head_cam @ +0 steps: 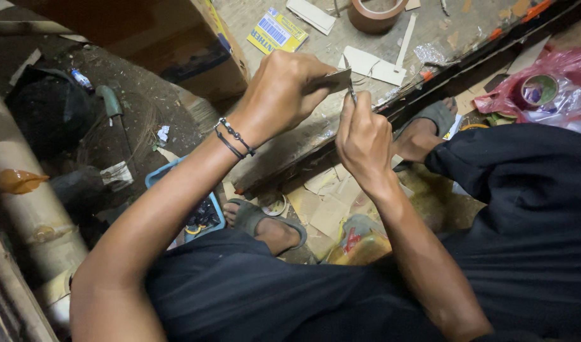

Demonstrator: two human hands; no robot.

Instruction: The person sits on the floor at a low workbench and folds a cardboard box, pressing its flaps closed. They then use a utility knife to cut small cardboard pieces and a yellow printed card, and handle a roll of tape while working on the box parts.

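The left hand (281, 95) pinches a small flat card piece (338, 80) above the near edge of the low surface (341, 47). The right hand (364, 136), just beside it, closes its grip on a thin blade (352, 92) touching that piece. A tape roll (376, 14) lies far behind.

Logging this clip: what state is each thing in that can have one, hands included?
left hand: closed on a small cardboard piece
right hand: pinching a thin blade against that piece
tape roll: lying flat on the board
pink plastic bag: crumpled, holding another tape roll
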